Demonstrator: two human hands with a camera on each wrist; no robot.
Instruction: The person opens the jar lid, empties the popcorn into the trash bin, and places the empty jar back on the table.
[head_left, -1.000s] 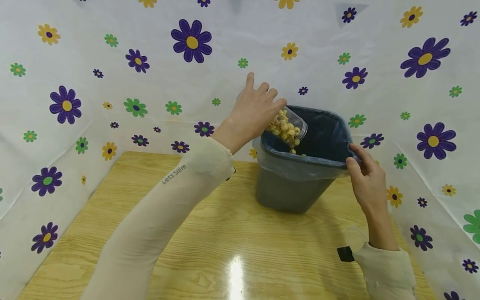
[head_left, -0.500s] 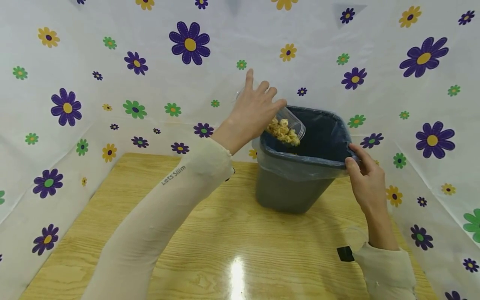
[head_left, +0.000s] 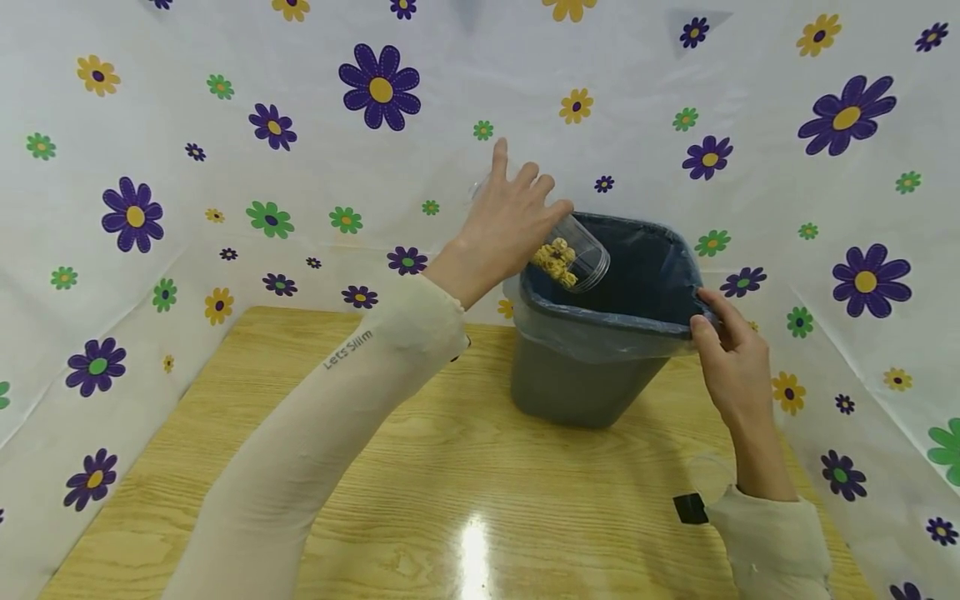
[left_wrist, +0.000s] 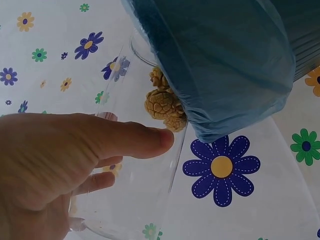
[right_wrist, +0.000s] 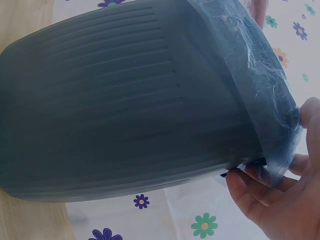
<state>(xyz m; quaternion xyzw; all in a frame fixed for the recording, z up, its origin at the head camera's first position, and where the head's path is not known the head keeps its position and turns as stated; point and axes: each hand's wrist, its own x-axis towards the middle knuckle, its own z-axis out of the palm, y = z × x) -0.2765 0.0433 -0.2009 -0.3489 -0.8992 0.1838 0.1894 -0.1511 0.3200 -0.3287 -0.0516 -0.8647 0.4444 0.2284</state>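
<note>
My left hand [head_left: 508, 221] grips a clear plastic jar [head_left: 588, 250], tipped mouth-down over the opening of a grey trash can [head_left: 577, 383]. A few pieces of caramel popcorn [head_left: 557, 260] lie inside the jar near its mouth; the left wrist view shows the popcorn [left_wrist: 165, 102] close up beside the thumb. A thin bluish bag [head_left: 600, 329] lines the can and folds over its rim. At the can's right corner, my right hand [head_left: 738, 358] holds the rim and bag between thumb and fingers, also seen in the right wrist view. The can's bottom inside is hidden.
The can stands toward the back of a wood-grain table [head_left: 420, 483]. White sheeting [head_left: 450, 100] with printed flowers encloses the back and both sides, close behind the can. A black tab [head_left: 691, 508] shows beside the right sleeve.
Popcorn has slid out of the jar into the can, from a nearly full mouth to a few pieces. Both hands stay nearly where they were.
</note>
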